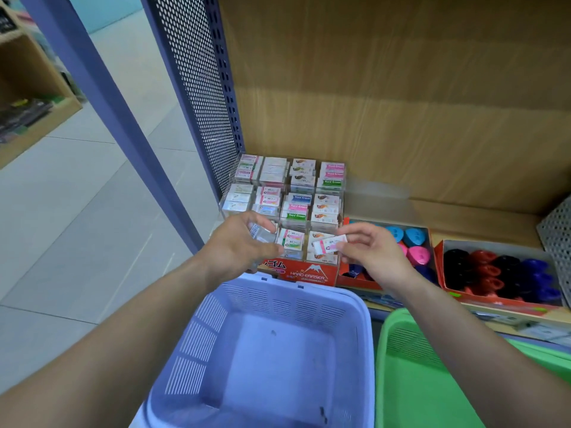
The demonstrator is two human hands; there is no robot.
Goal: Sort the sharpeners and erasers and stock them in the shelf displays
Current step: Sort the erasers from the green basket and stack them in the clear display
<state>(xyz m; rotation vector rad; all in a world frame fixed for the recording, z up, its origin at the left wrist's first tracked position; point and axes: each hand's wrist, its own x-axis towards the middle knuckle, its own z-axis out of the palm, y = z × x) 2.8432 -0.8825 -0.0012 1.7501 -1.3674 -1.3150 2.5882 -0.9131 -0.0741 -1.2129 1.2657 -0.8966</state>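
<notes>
Two hands up, both loaded. Your right hand (370, 251) pinches a white eraser with a pink band (328, 244) between thumb and fingertips, long side roughly level, just above the front right compartment of the clear display (342, 199). Your left hand (244, 245) has its fingers curled round a small clear-wrapped piece with a barcode (259, 234) – can't tell whether it's one item or several, the palm hides most of it. That hand sits over the display's front left corner.

Display is a grid of clear compartments, each stacked with boxed erasers sorted by print: pink, green and blue "Hard Eraser" sleeves in some cells, white ones with a bird-like print in others. It stands at the left end of the shelf, against the perforated side panel (197, 88). A red "HARD ERASER" box (312, 273) fronts it, mountain logo facing you.

Right of the display – a red carton tray (355, 282) with teal and pink sharpeners (417, 254), then a second red tray (494, 302) holding black, red and blue sharpeners (482, 270). Trays sit side by side, nearly touching.

Below your forearms: blue slotted basket (278, 304) directly under the hands, green basket (408, 341) just beside it on the right, rims close together. Wood-grain back panel behind everything.
</notes>
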